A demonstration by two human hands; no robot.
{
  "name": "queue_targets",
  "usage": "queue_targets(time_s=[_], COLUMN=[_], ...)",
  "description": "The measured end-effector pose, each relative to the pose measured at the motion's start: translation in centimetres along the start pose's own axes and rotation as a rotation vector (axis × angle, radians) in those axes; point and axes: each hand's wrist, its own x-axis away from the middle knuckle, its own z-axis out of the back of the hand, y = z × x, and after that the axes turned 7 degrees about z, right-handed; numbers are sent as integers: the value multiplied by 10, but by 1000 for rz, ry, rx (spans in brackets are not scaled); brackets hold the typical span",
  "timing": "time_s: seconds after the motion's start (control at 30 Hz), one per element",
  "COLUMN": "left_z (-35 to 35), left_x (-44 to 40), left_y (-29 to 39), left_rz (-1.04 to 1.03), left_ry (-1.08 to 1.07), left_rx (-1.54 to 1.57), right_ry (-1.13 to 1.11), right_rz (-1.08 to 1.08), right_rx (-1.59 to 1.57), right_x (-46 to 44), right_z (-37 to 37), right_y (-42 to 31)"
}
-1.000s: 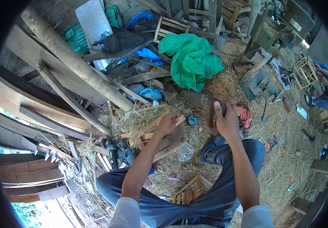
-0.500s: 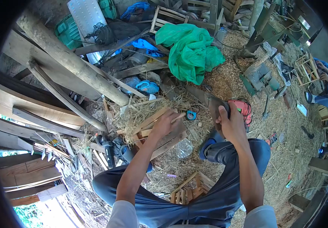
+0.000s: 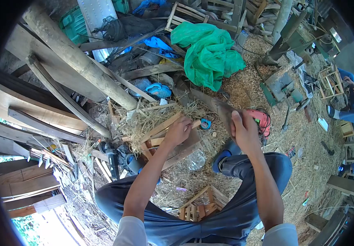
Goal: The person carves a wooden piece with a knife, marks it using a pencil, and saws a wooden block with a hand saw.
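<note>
My left hand point(image 3: 179, 130) is closed on a short wooden stick point(image 3: 196, 124), whose pale end sticks out to the right of the fingers. Below it are wooden slats point(image 3: 160, 129) and a wide board point(image 3: 185, 149). My right hand point(image 3: 244, 132) is closed, thumb up, around a broad, dark brown blade-like tool point(image 3: 224, 112); its grip is hidden in my fingers. A blue tape measure point(image 3: 205, 124) lies on the ground between my hands. Just beyond my right hand rests a red power tool point(image 3: 262, 121).
A slatted wooden crate point(image 3: 199, 210) sits between my legs, with a clear plastic bottle point(image 3: 196, 160) farther forward. A black power tool point(image 3: 112, 162) lies to the left. Green plastic sheeting point(image 3: 209, 49) covers scrap ahead. Another person point(image 3: 351, 98) sits at far right near a wooden frame point(image 3: 330, 82).
My right hand has shifted slightly left and turned, so the dark handle seen above the fingers earlier is hidden. My left hand still holds the stick, and the view has shifted a little.
</note>
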Motion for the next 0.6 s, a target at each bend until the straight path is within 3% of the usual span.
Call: queue_targets(time_s=[0.13,0.2,0.23,0.33,0.4,0.5,0.6], left_z=[19,31,37,57,71,88,104], left_x=[-8,-13,-11,-3,18,48,77], left_y=[5,1,-2,-6,-8,-25,-27], left_rz=[63,266,274,300,147,46,130], left_ry=[163,105,114,117,158,75,128], left_rx=[14,189,192,151,-67,-86,-40], right_ry=[-102,-111,-122,-250,-503,-511,-448], right_rz=[111,414,421,411,196,125,118], right_rx=[76,567,568,614,919,962,873], right_x=[-30,-37,-38,-39,-36,-33,-36], right_z=[-43,-60,-65,-66,-72,-82,-90], right_y=[69,116,139,175,182,206,206])
